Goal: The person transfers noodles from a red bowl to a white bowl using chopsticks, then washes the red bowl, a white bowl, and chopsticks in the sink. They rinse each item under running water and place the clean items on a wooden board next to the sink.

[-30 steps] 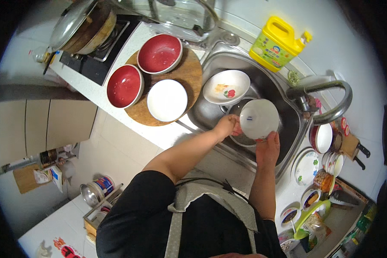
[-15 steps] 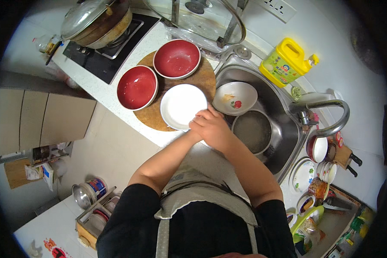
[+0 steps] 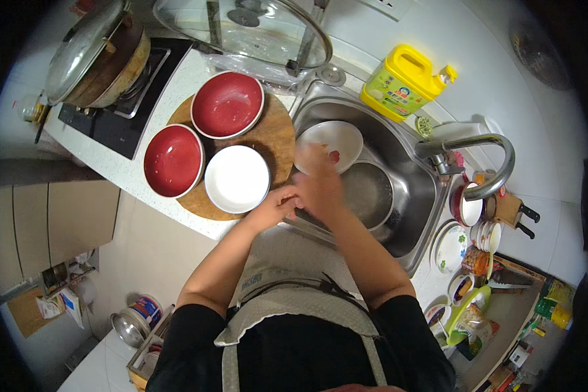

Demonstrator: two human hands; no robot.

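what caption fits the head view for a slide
Both hands, left hand and right hand, meet empty over the sink edge, beside a white bowl on a round wooden board.

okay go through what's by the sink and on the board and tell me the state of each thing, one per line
White bowl: upright on the round wooden board, looks empty.
Two red bowls: upright on the board, empty.
White dish: in the sink, upright.
Tap: no water visible.
Yellow bottle: upright, cap on.
Pot: lid on.
Left hand: at the sink's edge, empty.
Right hand: over the sink, blurred.
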